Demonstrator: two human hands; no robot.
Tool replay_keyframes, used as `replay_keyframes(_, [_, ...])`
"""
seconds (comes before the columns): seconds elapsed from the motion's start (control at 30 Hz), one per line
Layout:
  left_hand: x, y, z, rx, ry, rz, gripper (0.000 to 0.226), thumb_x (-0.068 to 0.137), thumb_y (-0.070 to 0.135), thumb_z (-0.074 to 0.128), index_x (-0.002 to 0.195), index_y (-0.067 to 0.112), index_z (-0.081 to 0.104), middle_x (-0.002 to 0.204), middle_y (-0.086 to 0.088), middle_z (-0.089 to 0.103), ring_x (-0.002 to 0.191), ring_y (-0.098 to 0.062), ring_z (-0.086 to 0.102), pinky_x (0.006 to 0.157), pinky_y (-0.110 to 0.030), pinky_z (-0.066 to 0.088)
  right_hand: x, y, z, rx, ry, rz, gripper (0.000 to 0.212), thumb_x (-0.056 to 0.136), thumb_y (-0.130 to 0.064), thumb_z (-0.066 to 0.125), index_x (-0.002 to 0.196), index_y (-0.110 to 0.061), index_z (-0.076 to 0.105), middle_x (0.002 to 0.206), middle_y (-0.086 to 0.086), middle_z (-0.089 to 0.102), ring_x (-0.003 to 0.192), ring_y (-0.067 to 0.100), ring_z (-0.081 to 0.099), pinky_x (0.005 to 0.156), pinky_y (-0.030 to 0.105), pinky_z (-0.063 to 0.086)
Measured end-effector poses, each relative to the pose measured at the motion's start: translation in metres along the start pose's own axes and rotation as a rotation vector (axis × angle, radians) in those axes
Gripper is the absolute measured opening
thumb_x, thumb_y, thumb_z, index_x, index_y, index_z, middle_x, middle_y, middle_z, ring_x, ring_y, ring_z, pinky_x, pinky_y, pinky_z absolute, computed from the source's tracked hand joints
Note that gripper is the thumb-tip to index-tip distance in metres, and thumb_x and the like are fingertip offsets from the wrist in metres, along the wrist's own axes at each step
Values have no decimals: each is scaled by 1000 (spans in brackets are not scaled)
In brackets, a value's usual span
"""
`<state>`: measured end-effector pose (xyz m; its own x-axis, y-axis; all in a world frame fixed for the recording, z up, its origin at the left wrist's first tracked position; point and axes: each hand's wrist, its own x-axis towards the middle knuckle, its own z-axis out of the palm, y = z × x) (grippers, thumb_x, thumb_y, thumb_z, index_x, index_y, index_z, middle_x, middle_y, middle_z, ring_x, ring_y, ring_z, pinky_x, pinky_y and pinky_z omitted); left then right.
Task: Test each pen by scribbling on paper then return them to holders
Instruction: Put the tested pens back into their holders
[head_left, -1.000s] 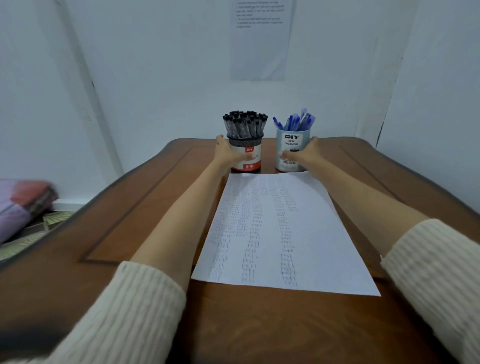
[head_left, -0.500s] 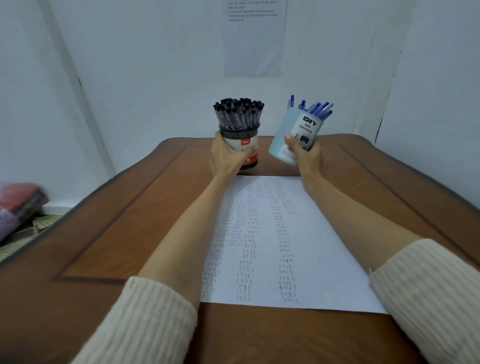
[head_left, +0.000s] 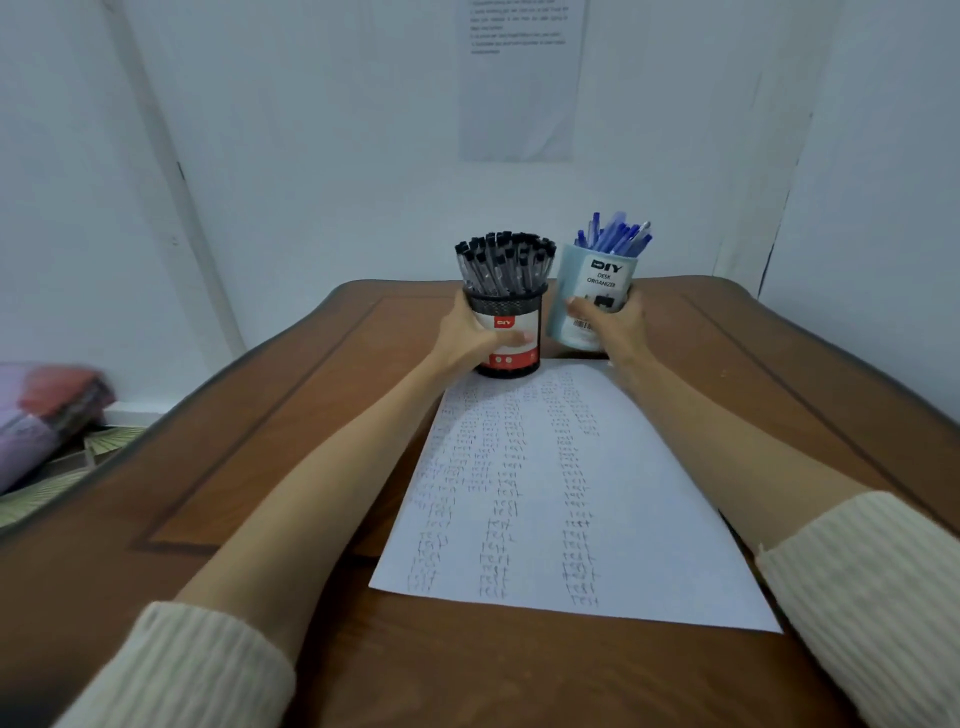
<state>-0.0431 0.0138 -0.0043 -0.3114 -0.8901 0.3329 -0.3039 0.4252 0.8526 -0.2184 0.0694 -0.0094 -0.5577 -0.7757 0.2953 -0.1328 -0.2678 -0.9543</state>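
Vs 1 s ago both holders are sitting nearer on the table. The left hand (head_left: 470, 338) is curling its fingers round the black mesh holder (head_left: 511, 332) of black pens (head_left: 501, 262), at the scribbled white paper (head_left: 561, 493) far edge. The right hand (head_left: 610, 325) is gripping the pale-blue cylindrical holder (head_left: 592, 291) of blue pens (head_left: 615, 236), now tilting less. Testing is prob. starting next.

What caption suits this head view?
Left hand grips black pen holder, right hand tilted blue holder, near paper.

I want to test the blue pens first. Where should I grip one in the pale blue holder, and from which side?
Pinch a blue pen by its top end, from above: only that part shows over the rim of the pale blue holder. The right hand holds the holder tilted rightward, so probably draw along that slant.
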Motion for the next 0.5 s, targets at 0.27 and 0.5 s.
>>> replay_keyframes(0.27, [-5, 1, -2, -24, -24, -14, 86, 67, 24, 84, 136, 13, 34, 127, -2, 55, 105, -13, 53, 87, -25, 45, -25, -8, -40, -207, -61, -52, 72, 72, -16, 79, 130, -6, 39, 128, 8, 54, 112, 18, 54, 91, 31, 46])
replay_keyframes(0.5, [-10, 4, -3, -15, -21, 12, 87, 66, 26, 84, 136, 14, 34, 129, -4, 55, 111, -18, 55, 92, -31, 48, -41, -15, -36, -170, -46, -60, 69, 74, -15, 78, 129, -5, 39, 128, 9, 55, 112, 18, 54, 87, 28, 45])
